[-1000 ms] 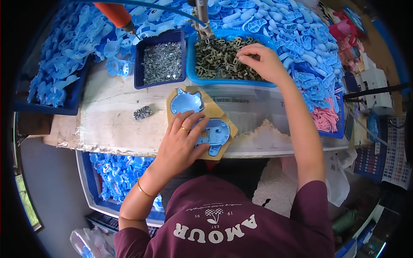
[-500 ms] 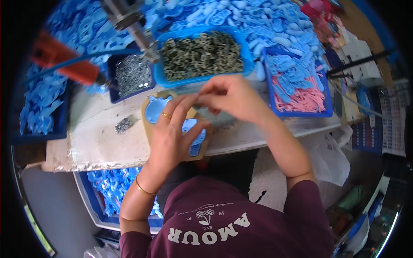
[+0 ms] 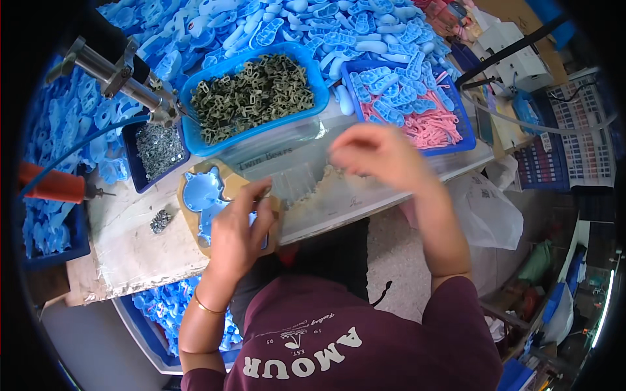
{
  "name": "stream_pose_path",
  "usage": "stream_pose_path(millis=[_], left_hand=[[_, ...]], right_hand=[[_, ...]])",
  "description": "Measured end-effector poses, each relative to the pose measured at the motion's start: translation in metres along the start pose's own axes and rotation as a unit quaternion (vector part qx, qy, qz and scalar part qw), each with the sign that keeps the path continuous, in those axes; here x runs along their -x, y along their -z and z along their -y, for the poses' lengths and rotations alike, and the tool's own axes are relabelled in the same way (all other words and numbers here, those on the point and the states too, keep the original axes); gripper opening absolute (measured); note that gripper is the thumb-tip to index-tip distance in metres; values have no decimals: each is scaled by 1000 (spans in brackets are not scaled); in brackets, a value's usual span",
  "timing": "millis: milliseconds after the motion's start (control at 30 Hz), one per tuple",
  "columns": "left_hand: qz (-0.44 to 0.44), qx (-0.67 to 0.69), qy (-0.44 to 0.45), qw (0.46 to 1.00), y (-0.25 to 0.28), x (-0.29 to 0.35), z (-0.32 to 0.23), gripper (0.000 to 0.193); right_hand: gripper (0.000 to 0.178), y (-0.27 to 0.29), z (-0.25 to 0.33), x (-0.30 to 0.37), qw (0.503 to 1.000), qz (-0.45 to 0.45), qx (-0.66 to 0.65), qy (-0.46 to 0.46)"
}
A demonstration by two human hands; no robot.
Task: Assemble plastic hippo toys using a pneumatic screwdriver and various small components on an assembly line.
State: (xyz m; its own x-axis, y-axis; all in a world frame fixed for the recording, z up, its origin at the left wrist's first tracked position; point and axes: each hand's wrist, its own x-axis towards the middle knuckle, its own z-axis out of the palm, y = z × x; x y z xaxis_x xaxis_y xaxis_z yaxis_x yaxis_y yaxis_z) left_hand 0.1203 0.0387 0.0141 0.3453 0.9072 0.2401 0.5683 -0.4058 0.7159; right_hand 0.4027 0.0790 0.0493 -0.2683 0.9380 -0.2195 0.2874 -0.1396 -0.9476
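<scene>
My left hand is over the tan fixture block, fingers curled. A small dark bit shows at its fingertips, too small to make out. Shiny blue bear-shaped plastic parts lie in the block, partly covered by that hand. My right hand is in the air to the right, in front of the blue tray of blue and pink plastic pieces. Motion smears its fingers, and I cannot tell whether they hold anything.
Behind the block are a light-blue bin of metal clips and a dark tray of screws. A small screw pile lies left of the block. An orange-handled screwdriver and a metal stand arm hang at left. Blue parts heap behind.
My hands have come apart: the right has moved away to the right, toward the tray of blue and pink pieces. The left stays at the block with its fingers more curled. The view has shifted.
</scene>
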Motion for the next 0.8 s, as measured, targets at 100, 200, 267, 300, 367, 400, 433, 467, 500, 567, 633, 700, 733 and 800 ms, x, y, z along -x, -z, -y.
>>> stream_pose_path(millis=[100, 200, 267, 300, 367, 400, 433, 467, 500, 567, 633, 700, 733, 800], left_hand=[[-22, 141, 75, 987, 5, 3, 2, 19], [-10, 190, 81, 978, 7, -2, -1, 13], [-8, 204, 62, 977, 6, -5, 1, 12], [-7, 200, 58, 978, 6, -4, 4, 13], [-6, 195, 56, 979, 7, -3, 5, 13], [-15, 234, 96, 967, 6, -3, 5, 14], [-24, 273, 135, 952, 7, -2, 5, 16], [-27, 272, 137, 952, 9, -1, 7, 16], [-16, 320, 169, 932, 12, -1, 9, 16], [-7, 366, 201, 908, 15, 0, 11, 17], [-15, 406, 221, 886, 16, 1, 13, 18], [-16, 391, 240, 888, 17, 1, 14, 18], [-9, 379, 256, 889, 17, 1, 15, 18], [-11, 371, 263, 890, 14, -2, 15, 20]], right_hand=[[15, 80, -45, 19, 936, -235, 262, 15], [16, 127, -78, 28, 872, -284, 398, -1], [19, 137, -99, 24, 873, -263, 409, 43], [19, 134, -101, 22, 874, -261, 408, 44], [16, 130, -102, 17, 848, -263, 459, 32], [16, 130, -99, 16, 849, -260, 459, 35], [15, 132, -93, 18, 884, -259, 390, 3], [13, 134, -89, 19, 913, -256, 318, -29], [13, 140, -89, 19, 913, -254, 318, -29], [10, 150, -88, 16, 964, -238, 83, 86], [8, 129, -59, 4, 963, -250, 71, 70], [11, 96, -32, -5, 984, -150, 19, 94], [14, 71, -17, -8, 992, -97, 23, 81], [21, 7, 2, -11, 988, 10, 67, 137]])
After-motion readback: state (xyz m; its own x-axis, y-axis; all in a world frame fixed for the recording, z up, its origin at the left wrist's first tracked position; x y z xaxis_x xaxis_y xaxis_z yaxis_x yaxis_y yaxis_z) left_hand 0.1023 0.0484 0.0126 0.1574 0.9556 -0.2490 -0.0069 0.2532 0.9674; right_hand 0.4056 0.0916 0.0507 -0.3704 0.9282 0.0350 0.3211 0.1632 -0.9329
